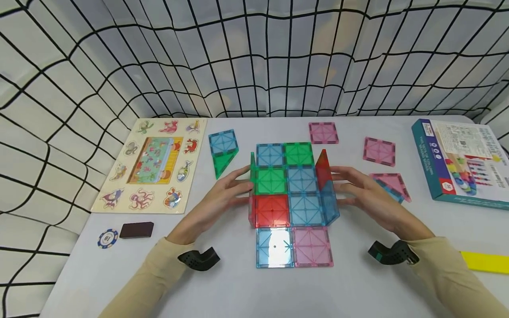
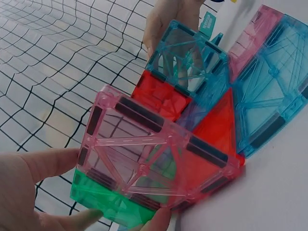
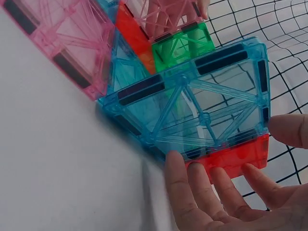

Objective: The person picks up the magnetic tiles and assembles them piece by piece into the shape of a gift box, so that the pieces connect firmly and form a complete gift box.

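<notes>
The left hand (image 1: 222,194), fingers straight, presses the raised side tiles at the left edge of the flat tile grid (image 1: 292,194); the right hand (image 1: 370,196), likewise open, presses the raised tiles at the grid's right edge. Only the left wrist view shows the left-side wall as one pink tile (image 2: 149,154) and one green tile (image 2: 103,199). The right wrist view shows one blue tile (image 3: 202,103) and one red tile (image 3: 238,156). Right of the grid lie three loose pink tiles (image 1: 379,151).

Translucent glossy plastic magnetic tiles (image 1: 292,194); smooth matt white worktop (image 1: 238,287); printed wooden puzzle board (image 1: 153,163) at nine o'clock; glossy cardboard box (image 1: 461,161) at three o'clock.
</notes>
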Tool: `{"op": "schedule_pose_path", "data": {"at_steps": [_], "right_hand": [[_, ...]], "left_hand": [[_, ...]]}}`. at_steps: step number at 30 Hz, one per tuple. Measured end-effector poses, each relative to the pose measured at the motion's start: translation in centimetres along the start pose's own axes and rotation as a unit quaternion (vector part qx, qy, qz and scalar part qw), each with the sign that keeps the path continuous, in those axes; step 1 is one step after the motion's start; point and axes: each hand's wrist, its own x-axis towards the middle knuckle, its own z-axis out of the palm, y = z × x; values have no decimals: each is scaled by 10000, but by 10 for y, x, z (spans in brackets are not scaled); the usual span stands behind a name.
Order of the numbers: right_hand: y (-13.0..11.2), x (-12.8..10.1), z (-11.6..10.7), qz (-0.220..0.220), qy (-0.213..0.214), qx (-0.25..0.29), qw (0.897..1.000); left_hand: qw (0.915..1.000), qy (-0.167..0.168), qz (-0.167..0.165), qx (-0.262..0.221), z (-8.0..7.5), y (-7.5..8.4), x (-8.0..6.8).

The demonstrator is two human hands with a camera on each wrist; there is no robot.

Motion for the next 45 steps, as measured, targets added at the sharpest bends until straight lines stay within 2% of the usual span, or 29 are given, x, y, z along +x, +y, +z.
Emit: {"op": "schedule_pose_path", "data": {"at_steps": [8,21,27,31,35,42,45], "right_hand": [[1,-2,-2,133,-44,64,9999],[4,-5,2,45,-47,-317,9995],[5,-9,-6,225,53,-366,9991],[8,-13,-14,455,224,-624,9968],[11,-15,-19,454,480,-1344,9887],[12,-17,-15,126,858,-2687,9593],[8,-22,-7,-261,879,-2992,9498]], "left_hand": [[9994,215,-157,208,3,3,1],[9994,143,-117,280,6,1,5],[9986,144,-165,489,0,0,3],[9988,115,-242,418,-8,-1,-2],[9993,-13,-307,222,-12,-3,-4],[9994,-10,-350,72,-9,-4,-1],[9994,-9,-317,100,-6,-3,1]]}}
